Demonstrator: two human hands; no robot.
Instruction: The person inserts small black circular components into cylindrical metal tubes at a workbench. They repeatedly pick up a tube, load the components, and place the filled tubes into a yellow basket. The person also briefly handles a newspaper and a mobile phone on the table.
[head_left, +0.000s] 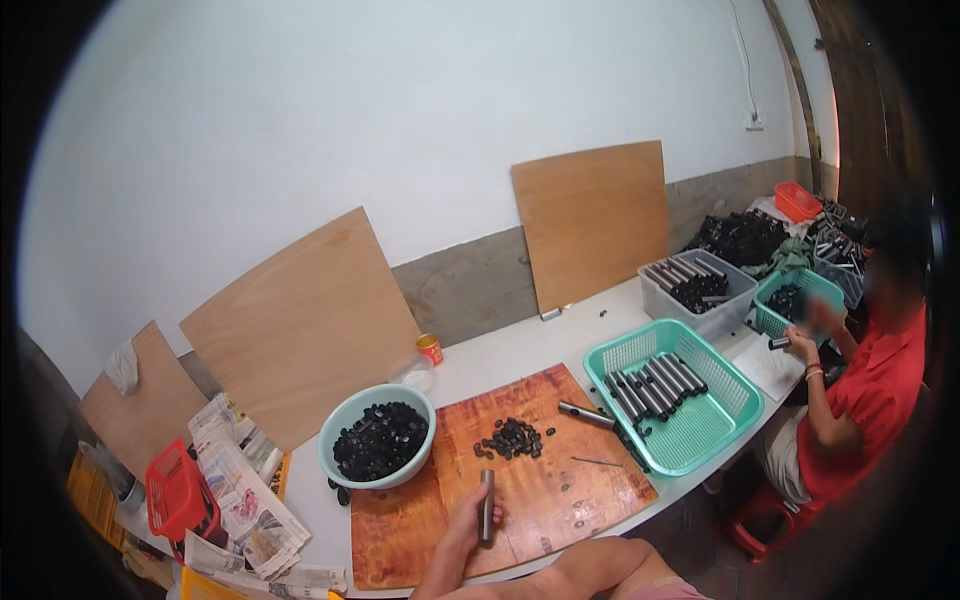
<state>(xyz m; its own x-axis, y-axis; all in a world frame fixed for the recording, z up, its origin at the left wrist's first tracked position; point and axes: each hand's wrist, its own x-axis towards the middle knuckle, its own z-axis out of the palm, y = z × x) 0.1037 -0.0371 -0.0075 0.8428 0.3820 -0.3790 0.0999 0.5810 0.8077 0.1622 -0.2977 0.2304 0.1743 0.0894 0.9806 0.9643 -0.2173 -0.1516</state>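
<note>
My left hand (468, 517) is closed around a dark grey metal tube (487, 504), held roughly upright over the near part of a stained wooden board (540, 394). A bent bare arm crosses the bottom edge of the view; my right hand itself is out of view. Beyond the tube, a small heap of black oval pieces (511, 439) lies on the board. To their right is a thin metal rod (596, 460). Another metal tube (585, 414), with a hole in its side, lies at the board's right edge. A pale turquoise bowl (409, 477) full of black pieces stands at the left.
A green plastic basket (697, 442) holds rows of tubes; behind it stands a clear bin (739, 292) of tubes. At the right, a seated person in a red shirt (870, 420) holds a tube. Newspapers (255, 517) and a red basket (176, 480) lie left.
</note>
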